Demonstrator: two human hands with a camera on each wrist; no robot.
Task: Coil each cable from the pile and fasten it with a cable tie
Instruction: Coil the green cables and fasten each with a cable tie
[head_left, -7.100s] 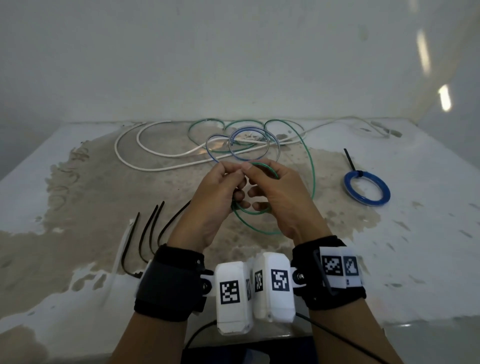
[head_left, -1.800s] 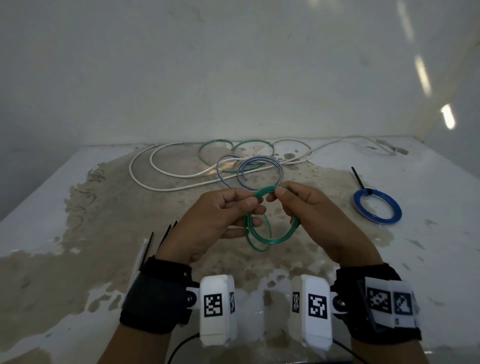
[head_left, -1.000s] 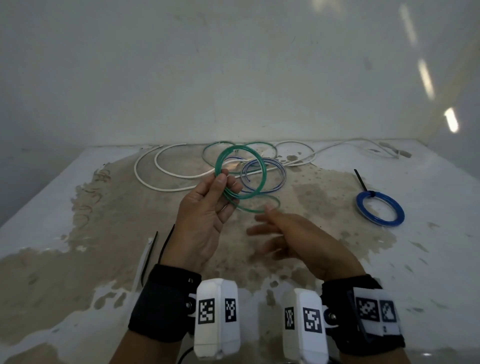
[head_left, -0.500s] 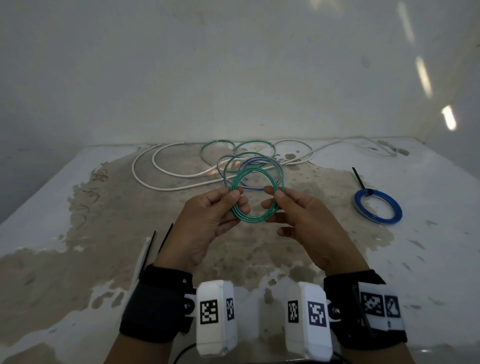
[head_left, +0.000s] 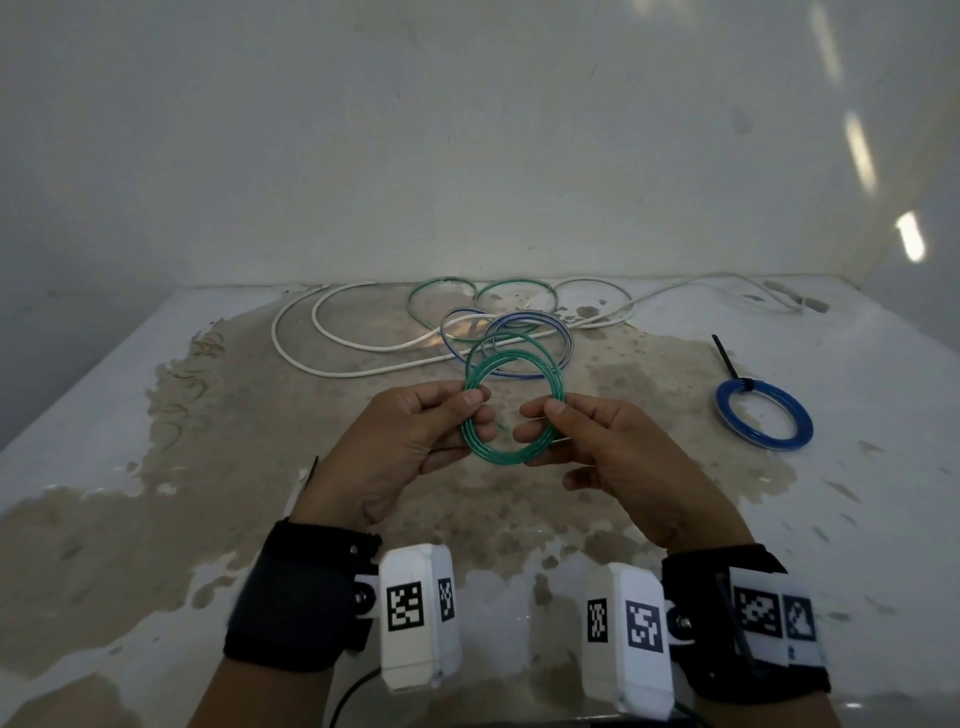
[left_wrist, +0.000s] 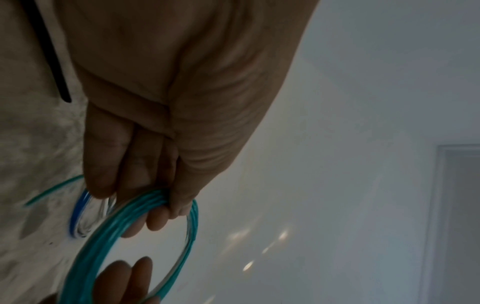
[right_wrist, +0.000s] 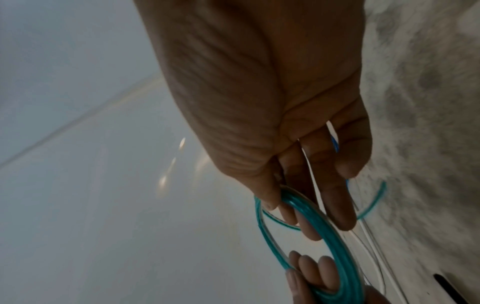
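You've got the green cable coil (head_left: 511, 410) up off the table, left hand (head_left: 410, 441) and right hand (head_left: 613, 452) each pinching a side. It looks light and springy (loops likely to fan), so grip where strands bunch; the loose cables (head_left: 415, 332) lie beyond.

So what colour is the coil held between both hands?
Green coil, clearest in the head view.
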